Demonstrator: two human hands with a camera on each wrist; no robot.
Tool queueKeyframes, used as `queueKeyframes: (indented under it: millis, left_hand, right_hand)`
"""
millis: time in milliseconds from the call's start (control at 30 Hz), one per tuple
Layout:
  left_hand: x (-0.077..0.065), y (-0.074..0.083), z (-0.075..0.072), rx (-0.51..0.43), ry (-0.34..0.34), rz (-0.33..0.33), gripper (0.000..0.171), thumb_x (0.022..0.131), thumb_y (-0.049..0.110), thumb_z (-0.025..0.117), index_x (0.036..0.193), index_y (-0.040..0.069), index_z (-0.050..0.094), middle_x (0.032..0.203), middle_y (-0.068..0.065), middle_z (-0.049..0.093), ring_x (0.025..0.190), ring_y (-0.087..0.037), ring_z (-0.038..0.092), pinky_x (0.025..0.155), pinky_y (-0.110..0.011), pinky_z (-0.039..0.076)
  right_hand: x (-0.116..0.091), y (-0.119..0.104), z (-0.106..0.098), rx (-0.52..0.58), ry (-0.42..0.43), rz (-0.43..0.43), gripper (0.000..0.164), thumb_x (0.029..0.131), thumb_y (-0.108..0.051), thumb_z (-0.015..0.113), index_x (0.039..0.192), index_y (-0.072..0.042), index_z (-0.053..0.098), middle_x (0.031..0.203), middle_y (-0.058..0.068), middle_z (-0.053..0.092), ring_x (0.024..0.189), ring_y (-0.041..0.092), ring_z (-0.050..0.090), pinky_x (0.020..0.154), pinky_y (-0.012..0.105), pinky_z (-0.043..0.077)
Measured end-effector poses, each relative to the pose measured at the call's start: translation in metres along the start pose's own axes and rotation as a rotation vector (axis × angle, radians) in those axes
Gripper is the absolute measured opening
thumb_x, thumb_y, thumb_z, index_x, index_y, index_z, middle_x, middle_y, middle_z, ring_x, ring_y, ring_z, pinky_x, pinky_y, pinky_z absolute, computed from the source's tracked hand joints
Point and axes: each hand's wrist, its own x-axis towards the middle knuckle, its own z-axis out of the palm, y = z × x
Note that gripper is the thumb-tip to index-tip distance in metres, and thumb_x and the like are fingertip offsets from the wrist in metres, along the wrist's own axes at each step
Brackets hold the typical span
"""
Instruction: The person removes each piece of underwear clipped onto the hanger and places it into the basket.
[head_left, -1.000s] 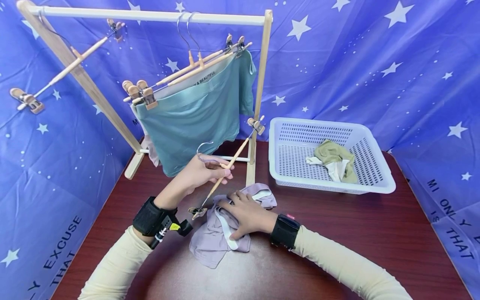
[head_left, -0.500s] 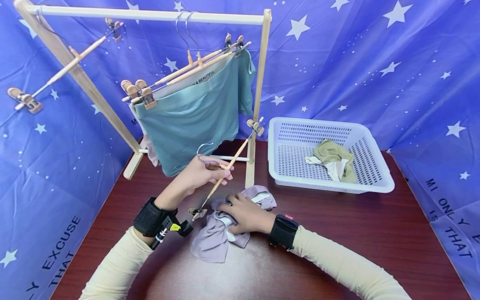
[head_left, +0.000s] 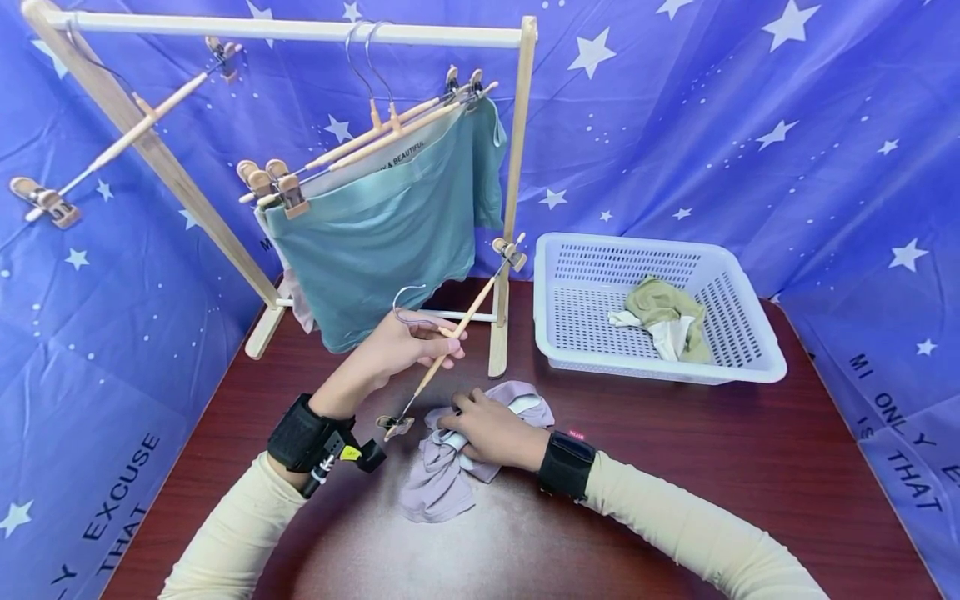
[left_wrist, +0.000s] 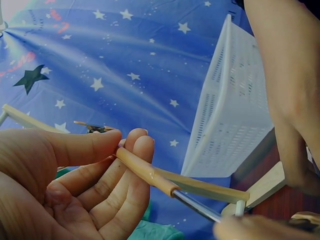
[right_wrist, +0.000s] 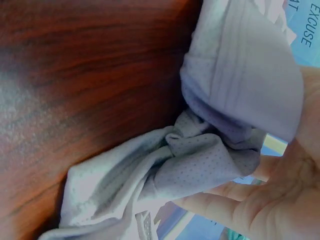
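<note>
My left hand pinches the bar of a wooden clip hanger between thumb and fingers, its metal hook pointing up. The lower clip of that hanger hangs just beside a pair of lilac underpants, which lies crumpled on the table and shows a pale waistband. My right hand grips the bunched cloth from above, fingers curled into it. In the right wrist view the lilac fabric covers parts of the fingers. The left wrist view shows the hanger bar held at the fingertips.
Behind the hands stands a wooden rack bearing two hangers with teal underpants and a paler garment behind. A bare clip hanger hangs at its left. A white basket at right holds an olive garment.
My right hand's fingers have curled in and gathered the lilac underpants, whose near end has drawn up and away from the table's front. The left hand and its hanger stay in place.
</note>
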Motion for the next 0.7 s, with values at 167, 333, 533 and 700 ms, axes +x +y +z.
queueKeyframes:
  millis: [167,333,533,700]
  left_hand:
    - [0.001,-0.001,0.001,-0.013,-0.006,0.005,0.028,0.088,0.004,0.064,0.113,-0.008,0.063,0.079,-0.006,0.071,0.071,-0.022,0.069,0.065,-0.030,0.056]
    - [0.001,-0.001,0.001,-0.021,-0.015,0.030,0.028,0.088,0.004,0.064,0.112,-0.009,0.062,0.080,-0.007,0.072,0.070,-0.021,0.069,0.064,-0.031,0.056]
    - [-0.001,-0.002,0.000,-0.030,-0.039,0.065,0.022,0.087,0.007,0.065,0.105,-0.004,0.066,0.078,-0.005,0.072,0.068,-0.016,0.068,0.062,-0.028,0.055]
    - [0.000,-0.003,0.001,-0.014,-0.024,0.042,0.024,0.087,0.007,0.065,0.108,-0.007,0.064,0.079,-0.006,0.072,0.068,-0.015,0.068,0.063,-0.029,0.055]
  right_hand:
    - [-0.001,-0.002,-0.002,0.008,-0.014,0.018,0.040,0.070,-0.012,0.072,0.108,-0.022,0.066,0.104,0.006,0.059,0.086,0.022,0.054,0.070,0.031,0.049]
    - [-0.004,-0.003,-0.003,-0.003,-0.014,0.015,0.030,0.074,-0.008,0.070,0.102,-0.019,0.068,0.106,0.006,0.058,0.090,0.022,0.056,0.075,0.033,0.051]
    - [-0.010,-0.003,-0.004,-0.023,-0.010,0.004,0.029,0.072,-0.004,0.069,0.097,-0.018,0.068,0.102,0.005,0.057,0.087,0.020,0.057,0.072,0.032,0.052]
    - [-0.014,-0.003,-0.005,-0.027,-0.002,-0.028,0.028,0.072,-0.003,0.069,0.097,-0.016,0.067,0.102,0.006,0.056,0.086,0.019,0.057,0.073,0.032,0.051]
